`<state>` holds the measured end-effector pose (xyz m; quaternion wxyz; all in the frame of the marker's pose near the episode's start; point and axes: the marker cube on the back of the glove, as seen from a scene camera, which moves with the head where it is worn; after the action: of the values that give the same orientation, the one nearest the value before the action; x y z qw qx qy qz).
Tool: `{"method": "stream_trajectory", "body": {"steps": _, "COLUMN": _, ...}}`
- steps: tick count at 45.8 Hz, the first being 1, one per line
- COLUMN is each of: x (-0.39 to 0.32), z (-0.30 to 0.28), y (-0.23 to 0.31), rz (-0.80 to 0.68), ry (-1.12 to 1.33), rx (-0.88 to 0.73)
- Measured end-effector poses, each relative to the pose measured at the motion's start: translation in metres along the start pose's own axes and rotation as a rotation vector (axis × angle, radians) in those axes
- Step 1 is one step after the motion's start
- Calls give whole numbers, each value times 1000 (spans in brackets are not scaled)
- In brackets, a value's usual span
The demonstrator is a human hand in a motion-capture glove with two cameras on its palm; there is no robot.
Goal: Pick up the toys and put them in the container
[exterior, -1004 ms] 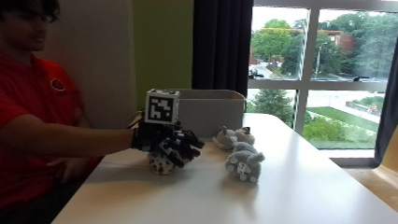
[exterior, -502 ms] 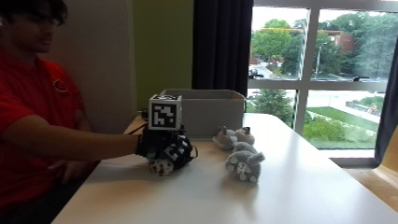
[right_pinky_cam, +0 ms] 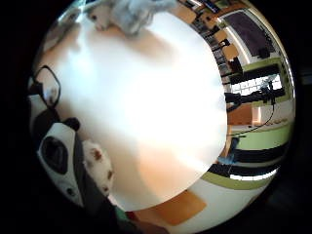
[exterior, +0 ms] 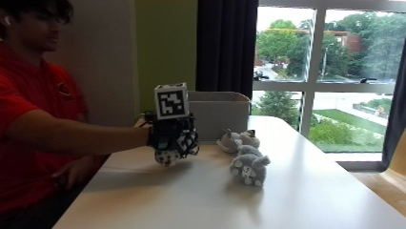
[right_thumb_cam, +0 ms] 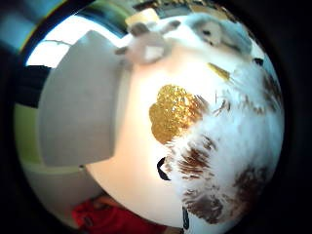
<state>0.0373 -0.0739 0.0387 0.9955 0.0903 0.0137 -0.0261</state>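
A white worktop stands beside a large window that looks out on green trees and a lawn. A dark curtain hangs beside the window, next to a green wall.

A seated person extends the right arm straight across the table, forearm bare and roughly level. The gloved right hand hangs palm down just above the tabletop, its fingers curled around a white, brown-spotted plush toy that shows below the glove. The bare left hand rests low near the table's edge.
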Motion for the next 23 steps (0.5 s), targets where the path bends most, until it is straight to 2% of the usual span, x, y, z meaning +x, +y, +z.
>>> {"method": "stream_trajectory", "body": {"steps": 10, "x": -41, "z": -87, "y": -32, "rz": -104, "ry": -37, "rx": 88}}
{"method": "stream_trajectory", "body": {"steps": 17, "x": -110, "z": -153, "y": -61, "rz": -170, "ry": -29, "rx": 211}}
{"method": "stream_trajectory", "body": {"steps": 20, "x": -137, "z": -171, "y": -68, "rz": -246, "ry": 3, "rx": 250}}
{"method": "stream_trajectory", "body": {"steps": 23, "x": -161, "z": -182, "y": -76, "rz": -255, "ry": 12, "rx": 255}}
